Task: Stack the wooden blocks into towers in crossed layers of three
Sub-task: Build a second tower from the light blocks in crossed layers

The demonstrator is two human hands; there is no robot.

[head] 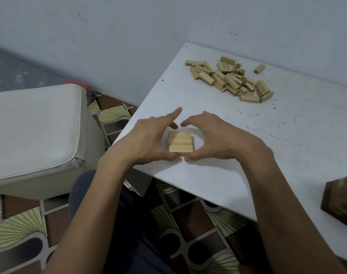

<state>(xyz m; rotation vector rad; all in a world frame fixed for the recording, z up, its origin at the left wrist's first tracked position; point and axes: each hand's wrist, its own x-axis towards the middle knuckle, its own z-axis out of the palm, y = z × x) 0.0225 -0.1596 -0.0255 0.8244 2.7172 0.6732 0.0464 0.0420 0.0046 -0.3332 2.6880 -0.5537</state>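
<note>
Both forearms reach forward from the lower edge of the head view and meet over the near left part of the white table; the left hand and the right hand face each other, palms turned inward, and together form a ring around the small stack of wooden blocks; the stack stands on the table between the two palms, its top layer three blocks lying side by side, with a lower layer showing at its right edge and near face; the left index finger points straight out toward the far side, while the other left fingers and the right fingers curve in beyond the stack's far edge; both thumbs lie at its near face, tips almost meeting, and seem to touch it; bare table shows between the right palm and the stack; whether either hand actually clasps the stack or only cups it cannot be told; the pile of loose blocks lies well apart near the wall; another tower stands at the right edge.
</note>
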